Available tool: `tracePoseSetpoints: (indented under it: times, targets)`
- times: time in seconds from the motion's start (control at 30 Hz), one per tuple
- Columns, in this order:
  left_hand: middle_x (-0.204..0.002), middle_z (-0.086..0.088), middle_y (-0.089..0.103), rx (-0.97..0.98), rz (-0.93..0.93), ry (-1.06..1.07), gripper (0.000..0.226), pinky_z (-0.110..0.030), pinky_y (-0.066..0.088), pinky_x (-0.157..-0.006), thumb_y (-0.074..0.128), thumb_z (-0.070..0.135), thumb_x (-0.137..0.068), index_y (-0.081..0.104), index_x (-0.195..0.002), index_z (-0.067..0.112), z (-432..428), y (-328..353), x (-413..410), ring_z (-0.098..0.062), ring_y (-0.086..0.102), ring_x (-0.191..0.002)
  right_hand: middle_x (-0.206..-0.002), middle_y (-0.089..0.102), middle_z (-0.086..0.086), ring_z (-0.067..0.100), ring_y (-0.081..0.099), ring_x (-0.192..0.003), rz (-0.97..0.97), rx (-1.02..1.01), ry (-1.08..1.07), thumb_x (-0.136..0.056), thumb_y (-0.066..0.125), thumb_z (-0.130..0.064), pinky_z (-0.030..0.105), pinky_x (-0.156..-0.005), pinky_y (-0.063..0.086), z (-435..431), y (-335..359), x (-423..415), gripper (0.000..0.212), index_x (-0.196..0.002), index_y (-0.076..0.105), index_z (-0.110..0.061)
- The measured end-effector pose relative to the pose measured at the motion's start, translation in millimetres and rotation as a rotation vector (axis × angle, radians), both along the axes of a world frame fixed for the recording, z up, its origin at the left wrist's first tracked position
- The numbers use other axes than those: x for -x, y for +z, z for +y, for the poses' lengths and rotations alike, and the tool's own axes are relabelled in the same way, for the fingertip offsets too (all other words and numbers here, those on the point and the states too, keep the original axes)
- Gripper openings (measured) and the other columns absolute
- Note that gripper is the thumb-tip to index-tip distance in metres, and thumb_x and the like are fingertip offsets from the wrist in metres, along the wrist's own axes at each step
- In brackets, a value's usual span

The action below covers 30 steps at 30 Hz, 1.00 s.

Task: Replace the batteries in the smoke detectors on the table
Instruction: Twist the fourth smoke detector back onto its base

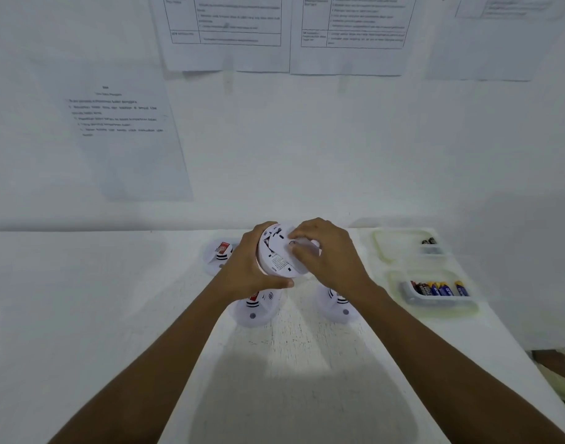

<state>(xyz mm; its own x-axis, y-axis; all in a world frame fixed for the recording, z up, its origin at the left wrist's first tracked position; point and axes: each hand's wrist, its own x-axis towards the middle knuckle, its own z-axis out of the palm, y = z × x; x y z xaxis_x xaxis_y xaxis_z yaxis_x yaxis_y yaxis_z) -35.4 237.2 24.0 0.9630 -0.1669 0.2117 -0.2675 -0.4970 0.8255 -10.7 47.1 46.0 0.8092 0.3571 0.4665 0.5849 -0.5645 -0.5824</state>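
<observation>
A round white smoke detector [276, 254] is held up above the table with its back, printed with small text, turned toward me. My left hand [245, 264] grips its left rim, thumb under the lower edge. My right hand [326, 251] covers its right side with curled fingertips pressing on the back. Three more white detectors lie on the table: one at the back left [218, 254], one below my left hand [255, 307], one under my right wrist [338, 307]. A clear tray [403, 283] at right holds several blue and dark batteries [439, 288].
A second clear tray [387, 241] farther back holds two dark batteries [429, 241]. The white table [290, 363] ends at a white wall with printed sheets [124, 123] taped on it. The table's right edge runs diagonally at lower right.
</observation>
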Motion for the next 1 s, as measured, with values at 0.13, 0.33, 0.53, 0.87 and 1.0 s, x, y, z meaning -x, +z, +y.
tracePoseSetpoints:
  times: [0.13,0.33,0.53,0.87,1.0]
  targets:
    - [-0.124,0.027,0.048,-0.013,-0.005,-0.022,0.089,-0.004,0.039,-0.091,0.089,0.038,-0.054,0.036,-0.125,0.048,-2,1,3,0.011,0.049,-0.112,-0.118,0.065,-0.005,0.010,0.055,-0.108,0.002,0.120,-0.008,-0.078,0.075,-0.052,0.023,-0.092,0.041,3,4,12,0.048,-0.114,0.071,-0.022]
    - [-0.126,0.025,0.047,0.015,-0.007,-0.025,0.087,-0.002,0.036,-0.093,0.089,0.035,-0.058,0.036,-0.127,0.044,-4,2,11,0.009,0.048,-0.116,-0.109,0.063,-0.004,0.013,0.058,-0.099,-0.010,0.124,-0.027,-0.076,0.077,-0.050,0.028,-0.085,0.047,7,11,17,0.046,-0.115,0.070,-0.027]
    - [-0.125,0.023,0.047,0.030,0.000,-0.022,0.085,-0.002,0.038,-0.094,0.087,0.029,-0.060,0.038,-0.129,0.033,0,4,15,0.007,0.050,-0.113,-0.110,0.063,-0.002,0.013,0.059,-0.097,0.023,0.131,0.016,-0.077,0.076,-0.050,0.027,-0.085,0.045,9,16,21,0.045,-0.115,0.071,-0.025]
    - [-0.129,0.013,0.045,0.036,-0.008,0.020,0.086,-0.013,0.035,-0.105,0.087,0.014,-0.066,0.034,-0.133,0.025,-4,2,22,0.009,0.048,-0.112,-0.098,0.071,-0.003,0.010,0.063,-0.083,0.077,-0.018,-0.142,-0.076,0.074,-0.054,0.032,-0.080,0.055,18,16,31,0.043,-0.110,0.070,-0.027]
    - [-0.131,0.005,0.050,0.040,-0.044,0.028,0.089,-0.023,0.043,-0.104,0.090,0.016,-0.062,0.040,-0.136,0.015,-4,7,22,-0.007,0.051,-0.116,-0.102,0.074,-0.008,0.005,0.068,-0.082,0.226,-0.101,-0.086,-0.084,0.069,-0.048,0.033,-0.082,0.059,17,20,31,0.036,-0.112,0.072,-0.026]
